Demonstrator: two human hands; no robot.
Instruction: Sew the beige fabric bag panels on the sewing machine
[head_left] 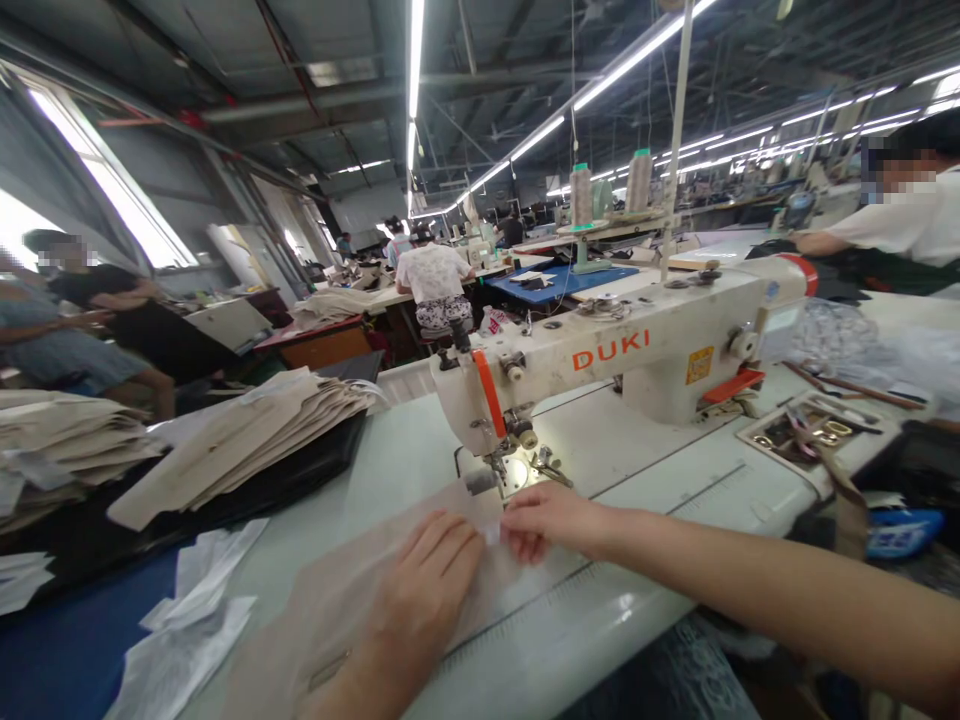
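Observation:
A pale beige piece of fabric (360, 560) lies on the sewing machine's table, its far end close to the needle area. My left hand (431, 575) rests flat on this fabric, fingers extended together. Beside it, my right hand (544, 520) is closed in a pinch at the fabric's right edge, just in front of the needle plate (516, 472). A small whitish bit shows between the two hands, too blurred to name. The white sewing machine (555, 370) with orange lettering stands right behind my hands. Its presser foot is partly hidden.
Stacked beige fabric pieces (247, 440) and white scraps (187, 620) lie at left. A small parts tray (810, 430) holds scissors and metal bits at right. Thread cones (581, 197) stand behind the machine. Other people sit left, right and ahead.

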